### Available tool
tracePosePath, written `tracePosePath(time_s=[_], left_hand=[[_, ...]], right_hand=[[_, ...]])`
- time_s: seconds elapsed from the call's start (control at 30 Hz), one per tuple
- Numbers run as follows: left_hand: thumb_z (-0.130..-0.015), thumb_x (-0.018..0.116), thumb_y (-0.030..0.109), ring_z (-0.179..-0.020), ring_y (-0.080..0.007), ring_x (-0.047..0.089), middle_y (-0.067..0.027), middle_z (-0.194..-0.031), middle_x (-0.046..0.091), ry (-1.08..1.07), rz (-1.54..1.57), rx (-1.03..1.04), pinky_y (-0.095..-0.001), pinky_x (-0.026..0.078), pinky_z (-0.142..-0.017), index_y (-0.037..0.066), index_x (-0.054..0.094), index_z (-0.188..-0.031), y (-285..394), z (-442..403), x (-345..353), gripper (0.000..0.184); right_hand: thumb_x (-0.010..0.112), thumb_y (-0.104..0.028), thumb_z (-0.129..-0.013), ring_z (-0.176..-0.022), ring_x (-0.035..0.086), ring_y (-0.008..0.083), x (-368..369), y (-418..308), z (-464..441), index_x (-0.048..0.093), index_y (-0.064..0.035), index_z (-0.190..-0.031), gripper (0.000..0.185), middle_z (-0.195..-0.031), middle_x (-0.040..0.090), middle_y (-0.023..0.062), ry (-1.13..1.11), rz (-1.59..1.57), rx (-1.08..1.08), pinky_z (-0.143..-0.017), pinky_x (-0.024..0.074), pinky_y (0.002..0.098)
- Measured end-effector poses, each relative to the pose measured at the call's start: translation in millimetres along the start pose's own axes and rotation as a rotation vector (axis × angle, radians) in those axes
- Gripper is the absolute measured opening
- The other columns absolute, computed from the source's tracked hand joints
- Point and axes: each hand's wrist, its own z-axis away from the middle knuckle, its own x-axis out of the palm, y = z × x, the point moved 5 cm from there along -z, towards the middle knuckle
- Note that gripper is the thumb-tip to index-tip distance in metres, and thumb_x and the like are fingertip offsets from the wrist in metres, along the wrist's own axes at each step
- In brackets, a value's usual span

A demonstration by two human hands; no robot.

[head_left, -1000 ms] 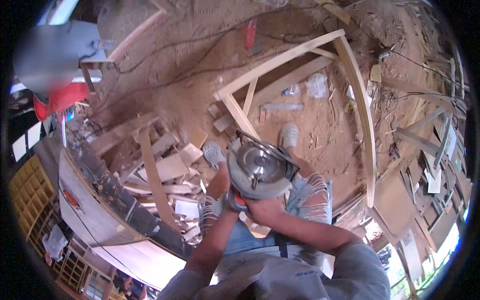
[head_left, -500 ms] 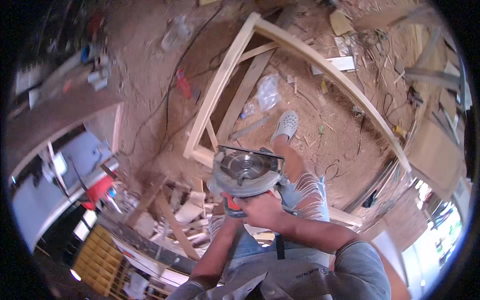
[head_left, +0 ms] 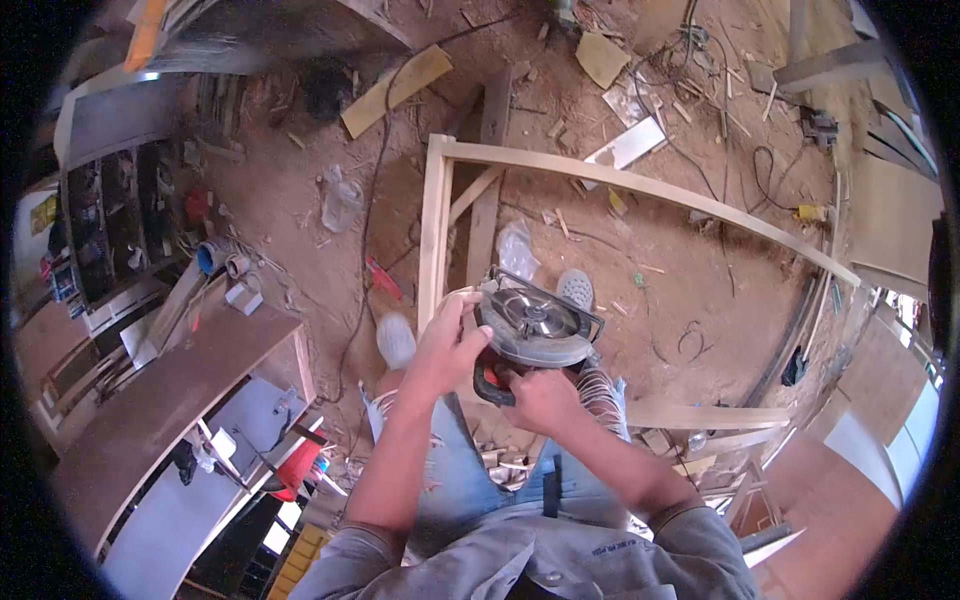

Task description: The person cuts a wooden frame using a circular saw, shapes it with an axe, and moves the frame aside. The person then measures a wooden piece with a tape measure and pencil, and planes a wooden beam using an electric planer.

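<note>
A circular saw (head_left: 535, 325) with a round metal blade faces up in front of my legs. My right hand (head_left: 543, 400) is wrapped round its red and black handle. Beside the saw's left edge, my left hand (head_left: 447, 345) has its fingers raised and thumb apart, near the wooden frame's lower left end. Whether its fingertips touch the saw or the wood I cannot tell. The pale wooden frame (head_left: 640, 184) reaches from the left of the saw, across the top, to the right.
A brown-topped bench (head_left: 190, 400) stands at the left. A black cable (head_left: 375, 190) runs over the dirt floor. A yellowish board (head_left: 397, 90), a white board (head_left: 628, 148) and a clear plastic bag (head_left: 341, 200) lie ahead. Sheets (head_left: 830, 500) lean at the right.
My left hand has come off the saw handle area and moved up to the saw's left side. The view has turned, and both feet now stand below the saw's far side.
</note>
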Motion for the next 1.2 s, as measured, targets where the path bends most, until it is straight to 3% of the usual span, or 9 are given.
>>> tracePosePath(time_s=[0.07,0.23,0.43,0.53,0.57,0.63,0.8,0.97,1.2], left_hand=[[-0.09,0.08,0.04,-0.115,-0.039,0.065,-0.0265,-0.116,0.068,-0.064,0.021,-0.159,-0.0467,0.052,-0.099,-0.007,0.061,-0.12,9,-23,-13,0.06],[-0.075,0.086,0.06,-0.111,-0.0386,0.065,-0.0216,-0.105,0.069,-0.164,-0.637,-0.119,-0.0495,0.053,-0.096,0.0,0.066,-0.105,2,-110,-54,0.07],[-0.074,0.089,0.061,-0.091,-0.0356,0.07,-0.0196,-0.094,0.073,-0.192,-0.322,-0.251,-0.0467,0.055,-0.086,0.002,0.068,-0.098,-120,-225,-153,0.067],[-0.075,0.091,0.06,-0.089,-0.0273,0.07,-0.0173,-0.092,0.073,-0.157,-0.185,-0.36,-0.0406,0.056,-0.082,0.0,0.068,-0.097,-154,-253,-201,0.068],[-0.075,0.091,0.06,-0.089,-0.0276,0.069,-0.0174,-0.093,0.073,-0.128,-0.123,-0.415,-0.0409,0.056,-0.083,0.001,0.068,-0.096,-168,-269,-215,0.067],[-0.076,0.091,0.059,-0.088,-0.0257,0.068,-0.0155,-0.092,0.073,-0.057,-0.068,-0.45,-0.0398,0.055,-0.084,0.0,0.068,-0.095,-205,-292,-230,0.066],[-0.081,0.089,0.058,-0.088,-0.0201,0.066,-0.0078,-0.093,0.072,0.019,0.043,-0.514,-0.0358,0.054,-0.083,0.001,0.07,-0.098,-289,-377,-219,0.062],[-0.088,0.085,0.056,-0.09,-0.0152,0.063,-0.0039,-0.092,0.071,0.06,0.408,-0.59,-0.0323,0.05,-0.085,0.004,0.073,-0.1,-263,-438,-185,0.054],[-0.092,0.078,0.058,-0.101,-0.0143,0.061,-0.0061,-0.11,0.071,0.208,0.209,-0.613,-0.0313,0.047,-0.093,0.0,0.072,-0.117,-303,-464,-123,0.064]], right_hand=[[0.069,-0.023,-0.08,-0.084,0.077,0.0358,-15,-13,-22,0.076,-0.0112,-0.109,0.032,-0.081,0.076,0.0159,-0.03,-0.007,0.04,-0.081,0.0605,0.0498],[0.069,-0.024,-0.079,-0.083,0.076,0.0362,-30,-34,-105,0.077,-0.0116,-0.105,0.03,-0.081,0.076,0.0151,-0.021,0.076,0.037,-0.084,0.0595,0.052],[0.086,-0.039,-0.074,-0.108,0.073,0.0333,-60,-77,-231,0.073,-0.0146,-0.121,0.055,-0.122,0.074,0.0115,0.077,0.001,0.216,-0.096,0.0574,0.0459],[0.085,-0.038,-0.075,-0.111,0.072,0.031,-79,-96,-277,0.072,-0.016,-0.123,0.054,-0.126,0.074,0.0091,0.223,-0.035,0.08,-0.099,0.0564,0.0447],[0.081,-0.054,-0.08,-0.111,0.073,0.0298,-83,-96,-290,0.072,-0.0181,-0.131,0.063,-0.121,0.076,0.0116,0.16,0.016,0.114,-0.098,0.0575,0.0437],[0.081,-0.054,-0.081,-0.112,0.073,0.03,-94,-100,-312,0.071,-0.0182,-0.133,0.064,-0.122,0.076,0.0123,0.143,0.039,0.087,-0.101,0.056,0.0436],[0.081,-0.052,-0.081,-0.111,0.073,0.0298,-122,-56,-373,0.07,-0.0174,-0.134,0.064,-0.124,0.075,0.0124,0.142,-0.05,0.014,-0.106,0.0529,0.0432],[0.082,-0.037,-0.073,-0.092,0.076,0.0332,-151,18,-410,0.074,-0.0167,-0.125,0.056,-0.103,0.079,0.0128,0.217,-0.114,-0.014,-0.088,0.0594,0.0465],[0.077,-0.027,-0.069,-0.088,0.075,0.0339,-134,113,-430,0.077,-0.0201,-0.12,0.051,-0.098,0.078,0.0139,0.111,-0.111,-0.021,-0.082,0.0595,0.0467]])
